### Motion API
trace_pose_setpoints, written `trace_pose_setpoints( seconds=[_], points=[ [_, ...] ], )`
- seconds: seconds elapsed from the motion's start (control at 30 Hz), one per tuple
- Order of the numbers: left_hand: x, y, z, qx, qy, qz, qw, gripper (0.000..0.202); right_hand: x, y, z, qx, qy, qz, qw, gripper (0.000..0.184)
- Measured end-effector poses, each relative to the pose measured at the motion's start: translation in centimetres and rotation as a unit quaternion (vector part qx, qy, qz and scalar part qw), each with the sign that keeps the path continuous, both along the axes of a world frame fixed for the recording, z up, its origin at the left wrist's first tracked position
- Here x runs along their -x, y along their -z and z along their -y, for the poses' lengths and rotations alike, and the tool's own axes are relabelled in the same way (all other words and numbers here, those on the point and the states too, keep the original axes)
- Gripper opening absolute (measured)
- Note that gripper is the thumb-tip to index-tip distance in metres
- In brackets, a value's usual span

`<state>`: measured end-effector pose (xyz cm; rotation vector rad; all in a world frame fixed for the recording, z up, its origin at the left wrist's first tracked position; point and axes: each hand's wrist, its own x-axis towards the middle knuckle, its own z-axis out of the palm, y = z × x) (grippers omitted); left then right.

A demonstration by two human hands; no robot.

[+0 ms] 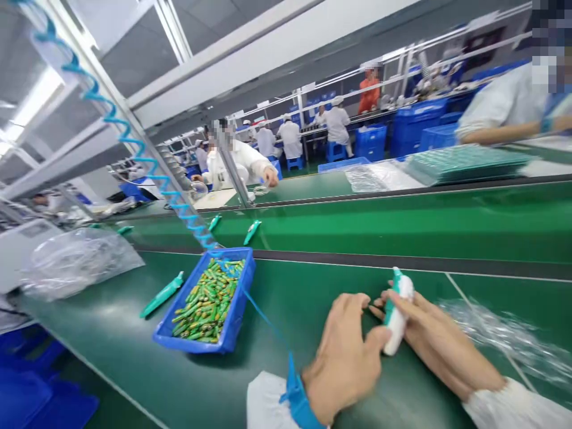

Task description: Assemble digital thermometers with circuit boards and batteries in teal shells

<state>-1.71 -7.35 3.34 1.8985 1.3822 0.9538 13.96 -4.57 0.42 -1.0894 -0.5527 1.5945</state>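
My right hand (pixel 429 333) holds a slim white-and-teal handheld device (pixel 400 319) between thumb and fingers, teal tip pointing up and away from me. To its left is my left hand (pixel 346 351), with a blue wrist strap (pixel 298 396) at the wrist. Its fingers are bent, with a gap between thumb and index finger. The left thumb reaches the lower end of the device; I cannot tell whether it presses on it. Further left, a blue bin (pixel 236 333) is full of small green-and-yellow parts (pixel 210 298).
A teal device (pixel 163 295) lies left of the bin. More teal pieces (pixel 252 232) lie on the green conveyor (pixel 402 220). Clear plastic (pixel 504 333) lies at right, a plastic bag (pixel 84 259) at left. A coiled blue cord (pixel 152 170) hangs down. Co-workers (pixel 243 158) sit beyond.
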Motion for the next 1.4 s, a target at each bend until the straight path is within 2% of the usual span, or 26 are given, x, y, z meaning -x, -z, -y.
trace_pose_setpoints(
  seconds=[0.07,0.1,0.17,0.2,0.27,0.33,0.4,0.47,0.57,0.7,0.8,0.87,0.97,1.07,1.2,1.3,1.4],
  points=[
    [4.6,-1.8,-0.2,-0.049,-0.071,-0.047,0.995,0.02,-0.5,0.2,-0.5,0.032,0.019,-0.02,0.999,0.057],
    [7.4,-2.9,-0.6,-0.071,-0.111,-0.09,0.987,0.022,-0.7,0.2,-0.6,0.043,0.027,-0.023,0.998,0.059],
    [13.4,-4.8,-2.1,-0.084,-0.216,-0.213,0.949,0.027,-0.9,0.1,-0.6,0.051,0.024,-0.019,0.998,0.064],
    [16.2,-5.4,-3.2,-0.079,-0.241,-0.241,0.937,0.027,-1.0,-0.1,-0.6,0.05,0.02,-0.019,0.998,0.066],
    [20.7,-6.0,-5.5,-0.06,-0.244,-0.28,0.927,0.021,-0.9,-0.4,-0.4,0.047,0.012,-0.022,0.999,0.067],
    [23.4,-5.8,-7.5,-0.036,-0.2,-0.313,0.928,0.011,-0.8,-0.8,-0.3,0.049,0.013,-0.028,0.998,0.066],
    [24.7,-5.3,-8.8,-0.006,-0.144,-0.342,0.928,0.009,-0.7,-1.4,-0.1,0.05,0.023,-0.04,0.998,0.062],
    [25.1,-4.8,-9.5,0.024,-0.1,-0.364,0.926,0.017,-0.7,-1.9,0.1,0.05,0.03,-0.057,0.997,0.053],
    [25.4,-4.2,-9.6,0.048,-0.068,-0.379,0.921,0.028,-0.8,-2.5,0.1,0.046,0.027,-0.1,0.994,0.04],
    [26.0,-4.2,-8.9,0.057,-0.082,-0.372,0.923,0.03,-1.1,-2.3,0.0,0.04,0.018,-0.117,0.992,0.036],
    [26.3,-5.4,-7.7,0.033,-0.126,-0.347,0.929,0.02,-1.4,-1.9,0.0,0.036,0.015,-0.108,0.993,0.04],
    [26.0,-6.7,-6.6,0.007,-0.144,-0.317,0.937,0.02,-1.6,-1.6,-0.1,0.027,0.013,-0.104,0.994,0.044],
    [24.3,-8.4,-4.7,-0.018,-0.137,-0.265,0.954,0.029,-1.5,-1.4,-0.2,0.021,0.012,-0.1,0.995,0.05],
    [20.9,-8.6,-3.4,-0.022,-0.105,-0.177,0.978,0.033,-1.4,-1.6,-0.4,0.018,0.014,-0.119,0.993,0.051],
    [13.8,-6.9,-3.4,0.01,-0.045,0.022,0.999,0.027,-1.6,-1.9,-0.3,0.006,0.019,-0.179,0.984,0.043],
    [7.5,-4.8,-4.4,0.053,0.003,0.126,0.991,0.028,-2.0,-2.1,-0.4,-0.007,0.017,-0.237,0.971,0.035],
    [1.5,-2.4,-5.0,0.105,0.027,0.209,0.972,0.034,-2.5,-2.1,-0.8,-0.019,0.021,-0.276,0.961,0.037]
  ],
)
